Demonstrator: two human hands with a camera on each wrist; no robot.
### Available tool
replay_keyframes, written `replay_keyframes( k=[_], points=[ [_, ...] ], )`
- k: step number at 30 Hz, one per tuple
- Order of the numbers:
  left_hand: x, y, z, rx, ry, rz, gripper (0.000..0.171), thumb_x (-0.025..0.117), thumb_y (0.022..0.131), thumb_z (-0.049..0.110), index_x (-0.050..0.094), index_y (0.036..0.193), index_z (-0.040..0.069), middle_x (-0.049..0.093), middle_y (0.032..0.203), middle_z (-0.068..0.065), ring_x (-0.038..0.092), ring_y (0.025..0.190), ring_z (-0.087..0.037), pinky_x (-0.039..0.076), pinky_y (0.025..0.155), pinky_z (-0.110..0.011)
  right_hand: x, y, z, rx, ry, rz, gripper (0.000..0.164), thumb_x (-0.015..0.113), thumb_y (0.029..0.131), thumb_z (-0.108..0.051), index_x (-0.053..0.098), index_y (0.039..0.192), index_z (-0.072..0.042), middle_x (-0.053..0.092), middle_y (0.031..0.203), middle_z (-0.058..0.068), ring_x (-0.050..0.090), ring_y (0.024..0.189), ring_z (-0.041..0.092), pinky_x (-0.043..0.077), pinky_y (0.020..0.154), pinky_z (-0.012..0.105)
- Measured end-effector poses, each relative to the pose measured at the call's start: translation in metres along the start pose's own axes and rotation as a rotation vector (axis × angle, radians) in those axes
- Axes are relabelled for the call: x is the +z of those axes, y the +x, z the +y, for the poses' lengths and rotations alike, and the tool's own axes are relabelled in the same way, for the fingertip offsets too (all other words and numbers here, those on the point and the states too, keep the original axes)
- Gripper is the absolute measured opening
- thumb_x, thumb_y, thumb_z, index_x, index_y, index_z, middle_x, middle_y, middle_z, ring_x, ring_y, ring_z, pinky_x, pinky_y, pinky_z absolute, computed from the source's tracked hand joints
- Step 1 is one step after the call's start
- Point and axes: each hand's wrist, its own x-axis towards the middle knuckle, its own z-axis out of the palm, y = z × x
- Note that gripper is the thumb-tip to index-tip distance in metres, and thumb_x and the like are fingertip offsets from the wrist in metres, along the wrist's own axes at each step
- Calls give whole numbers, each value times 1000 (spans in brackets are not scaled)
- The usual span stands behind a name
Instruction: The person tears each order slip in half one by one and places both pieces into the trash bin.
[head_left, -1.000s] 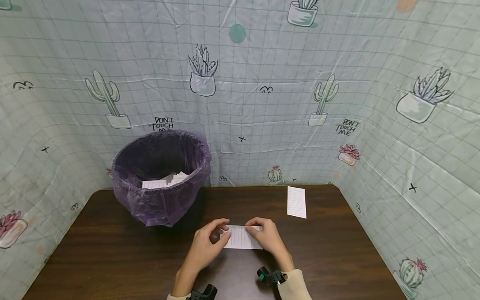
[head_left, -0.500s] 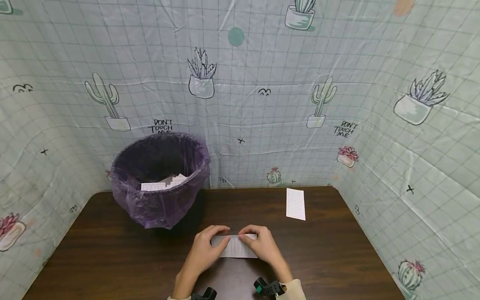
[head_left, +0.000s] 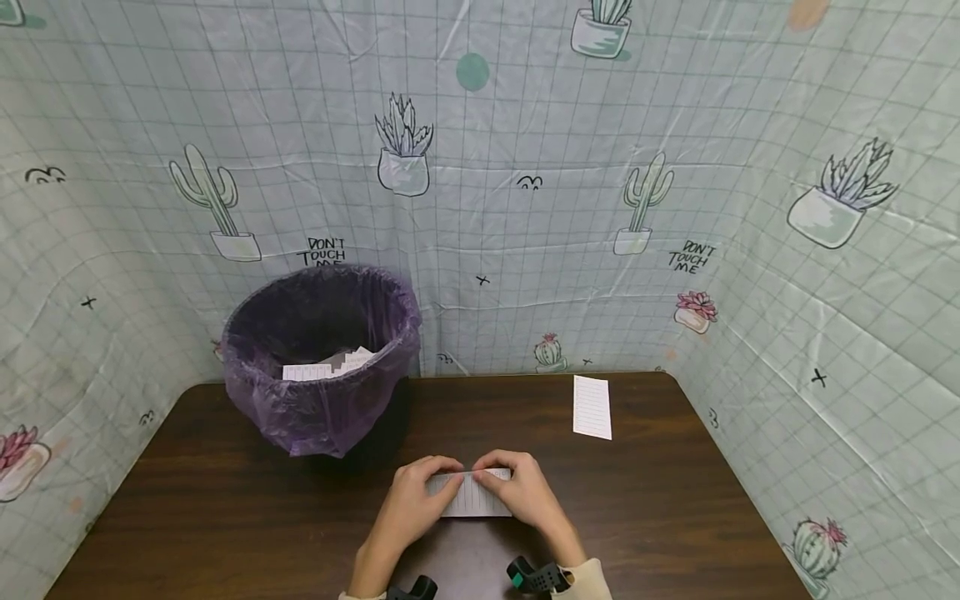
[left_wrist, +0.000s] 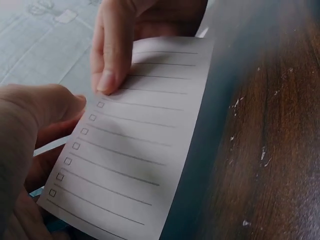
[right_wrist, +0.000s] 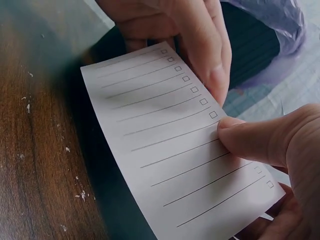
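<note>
A small white checklist slip [head_left: 471, 496] with ruled lines and checkboxes is held just above the dark wooden table [head_left: 225, 517], near its front middle. My left hand [head_left: 414, 500] pinches its left top edge and my right hand [head_left: 517, 492] pinches its right top edge, thumbs close together. The left wrist view shows the slip [left_wrist: 135, 145] with a thumb of each hand on its checkbox side. In the right wrist view the slip [right_wrist: 180, 150] is pinched the same way, with the bin behind it.
A bin lined with a purple bag [head_left: 322, 354] stands at the back left of the table and holds several white slips [head_left: 326, 367]. Another lined slip [head_left: 592, 407] lies flat at the back right. Cactus-print cloth walls [head_left: 480, 167] surround the table.
Both hands have drawn the slip a little nearer to me and lifted its far edge. The fingertips have closed in toward the middle of the top edge.
</note>
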Motion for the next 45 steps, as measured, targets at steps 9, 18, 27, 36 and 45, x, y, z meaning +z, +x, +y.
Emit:
replay_keyframes(
  k=[9, 18, 27, 36, 45],
  points=[
    [2, 0, 2, -19, 28, -4, 5, 74, 95, 15, 78, 92, 14, 76, 93, 3, 74, 91, -16, 60, 84, -35, 1, 0, -2, 10, 21, -11, 4, 76, 95, -21, 79, 93, -19, 77, 94, -3, 65, 85, 5, 52, 78, 26],
    [5, -3, -1, -29, 16, -44, 6, 72, 96, 13, 77, 94, 14, 78, 95, 3, 74, 93, -14, 60, 85, -34, 5, -2, -3, 17, 26, -39, 5, 78, 93, -23, 78, 92, -18, 76, 94, -3, 63, 86, 5, 50, 78, 23],
    [5, -2, 1, -44, -48, -31, 11, 71, 93, 11, 77, 89, 19, 77, 90, 8, 70, 87, -6, 58, 82, -29, 0, -3, -6, -24, 54, -53, 9, 77, 94, -24, 78, 93, -15, 77, 95, -2, 64, 85, 4, 51, 77, 22],
    [1, -1, 5, -158, -117, -42, 16, 71, 90, 10, 76, 83, 25, 75, 86, 14, 67, 87, -4, 53, 87, -29, 7, -8, -4, -82, 80, -37, 4, 74, 94, -9, 76, 94, -12, 77, 95, 5, 63, 85, 3, 51, 79, 22],
    [-1, 3, 3, -155, -106, -24, 9, 73, 93, 16, 78, 86, 20, 77, 91, 8, 72, 92, -15, 56, 89, -33, 0, -4, -6, -127, 74, -31, 8, 74, 96, -16, 79, 99, -11, 78, 97, 3, 67, 89, 5, 55, 81, 27]
  ],
)
